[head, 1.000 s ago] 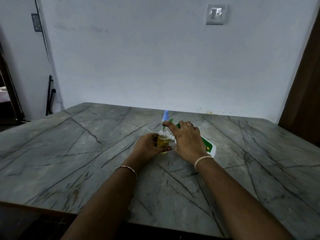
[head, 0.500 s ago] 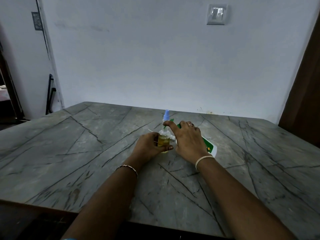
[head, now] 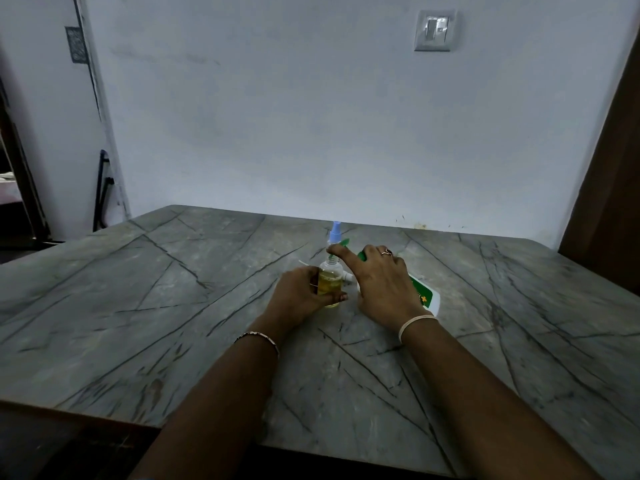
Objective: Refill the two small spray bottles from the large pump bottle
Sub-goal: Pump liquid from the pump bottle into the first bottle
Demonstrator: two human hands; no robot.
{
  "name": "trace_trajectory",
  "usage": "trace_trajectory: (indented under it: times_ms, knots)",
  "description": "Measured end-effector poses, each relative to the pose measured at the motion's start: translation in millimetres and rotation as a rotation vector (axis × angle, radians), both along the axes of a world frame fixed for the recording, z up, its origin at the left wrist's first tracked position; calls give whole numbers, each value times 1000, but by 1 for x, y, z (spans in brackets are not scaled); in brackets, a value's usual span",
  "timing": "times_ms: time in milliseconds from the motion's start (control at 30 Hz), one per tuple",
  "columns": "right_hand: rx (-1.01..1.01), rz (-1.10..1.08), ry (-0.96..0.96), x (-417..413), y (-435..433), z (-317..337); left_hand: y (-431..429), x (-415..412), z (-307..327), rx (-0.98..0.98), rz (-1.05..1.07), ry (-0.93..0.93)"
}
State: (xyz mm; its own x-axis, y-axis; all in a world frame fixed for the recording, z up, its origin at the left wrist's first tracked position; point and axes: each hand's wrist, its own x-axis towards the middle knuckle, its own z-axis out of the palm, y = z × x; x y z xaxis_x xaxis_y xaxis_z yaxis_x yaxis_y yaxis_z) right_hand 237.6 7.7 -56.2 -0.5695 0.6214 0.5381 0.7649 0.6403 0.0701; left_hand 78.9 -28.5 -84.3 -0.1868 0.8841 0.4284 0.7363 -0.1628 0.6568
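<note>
A small clear spray bottle (head: 329, 285), partly filled with yellow liquid, stands uncapped on the table, and my left hand (head: 300, 295) grips it from the left. The large white pump bottle (head: 426, 295) with a green label leans over towards it. My right hand (head: 380, 284) wraps over its top, index finger stretched onto the green pump head (head: 345, 242) above the small bottle's mouth. Just behind stands a second small bottle with a blue spray cap (head: 335, 232); its body is mostly hidden.
All this sits mid-table on a grey veined stone table (head: 173, 306) that meets a white wall. A thin white tube (head: 304, 263) pokes out behind my left hand. A brown door edge (head: 609, 188) is at the right.
</note>
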Motion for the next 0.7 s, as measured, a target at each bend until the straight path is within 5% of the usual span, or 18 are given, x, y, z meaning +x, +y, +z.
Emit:
trace_trajectory:
  times_ms: [700]
  knots:
    - [11, 15, 4, 2, -3, 2, 3, -1, -1, -10, 33, -1]
